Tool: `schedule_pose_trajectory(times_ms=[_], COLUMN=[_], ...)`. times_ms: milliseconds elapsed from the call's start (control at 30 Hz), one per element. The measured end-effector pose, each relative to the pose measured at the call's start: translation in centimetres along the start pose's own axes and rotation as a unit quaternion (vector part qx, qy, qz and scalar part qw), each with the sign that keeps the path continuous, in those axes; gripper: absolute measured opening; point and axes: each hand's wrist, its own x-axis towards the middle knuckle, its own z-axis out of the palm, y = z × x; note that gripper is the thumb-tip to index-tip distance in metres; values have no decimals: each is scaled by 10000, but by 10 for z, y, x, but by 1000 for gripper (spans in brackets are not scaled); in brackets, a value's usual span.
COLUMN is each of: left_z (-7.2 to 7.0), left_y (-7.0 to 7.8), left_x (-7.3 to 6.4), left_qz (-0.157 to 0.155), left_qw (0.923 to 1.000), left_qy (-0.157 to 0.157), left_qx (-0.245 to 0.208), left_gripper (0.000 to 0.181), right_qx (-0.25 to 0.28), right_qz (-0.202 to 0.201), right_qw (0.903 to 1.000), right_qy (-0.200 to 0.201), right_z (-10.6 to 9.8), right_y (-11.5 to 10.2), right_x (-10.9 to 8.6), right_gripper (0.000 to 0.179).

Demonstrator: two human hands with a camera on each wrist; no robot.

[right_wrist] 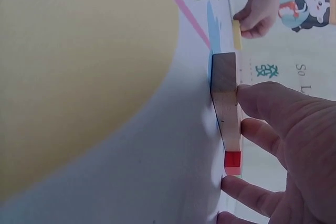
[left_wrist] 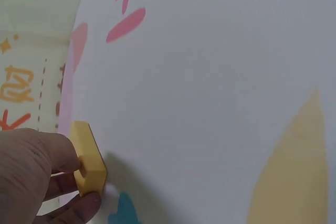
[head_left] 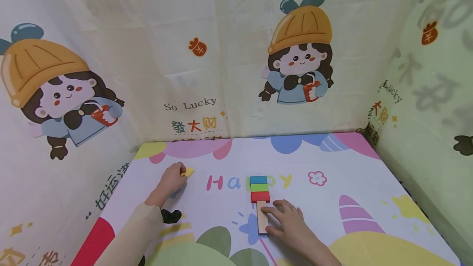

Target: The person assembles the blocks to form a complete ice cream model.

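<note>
On the left side of the table, my left hand (head_left: pixel 174 179) pinches a yellow wooden block (left_wrist: pixel 90 156) between thumb and fingers. The block is tilted close over the tabletop in the left wrist view. My right hand (head_left: pixel 293 225) has its fingers spread, with thumb and index fingertips touching the right side of a plain wooden block (head_left: pixel 262 218). That long block lies lengthwise. Beyond its far end sit a red block (head_left: pixel 260 197), a green block (head_left: pixel 259 187) and a blue block (head_left: pixel 258 180), lined up crosswise in a row.
A white patterned cloth (head_left: pixel 354 167) with printed letters and shapes covers the table (head_left: pixel 236 155). Cream fabric walls (head_left: pixel 236 52) with cartoon prints stand behind it and at both sides.
</note>
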Motion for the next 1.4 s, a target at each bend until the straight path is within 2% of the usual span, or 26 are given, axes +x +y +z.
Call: schedule_pose_trajectory(times_ms=[267, 500, 867, 1100, 1400], left_z=[17, 27, 47, 58, 74], left_y=[28, 56, 92, 114, 140], left_x=[11, 16, 24, 30, 36], left_qz=[-254, -72, 108, 51, 321], left_qw=[9994, 9993, 9991, 9973, 9980], left_qy=[-143, -188, -180, -322, -190], left_qx=[-206, -305, -382, -652, -506], left_gripper=[17, 15, 16, 16, 14], right_qx=[56, 1, -37, -19, 3], right_qz=[80, -40, -100, -69, -84], right_qw=[9999, 10000, 9999, 10000, 10000], right_qy=[-118, -67, 21, -52, -33], right_z=[3, 3, 2, 1, 2], right_y=[1, 3, 3, 3, 3], right_x=[0, 0, 0, 0, 0], right_gripper=[52, 53, 51, 52, 50])
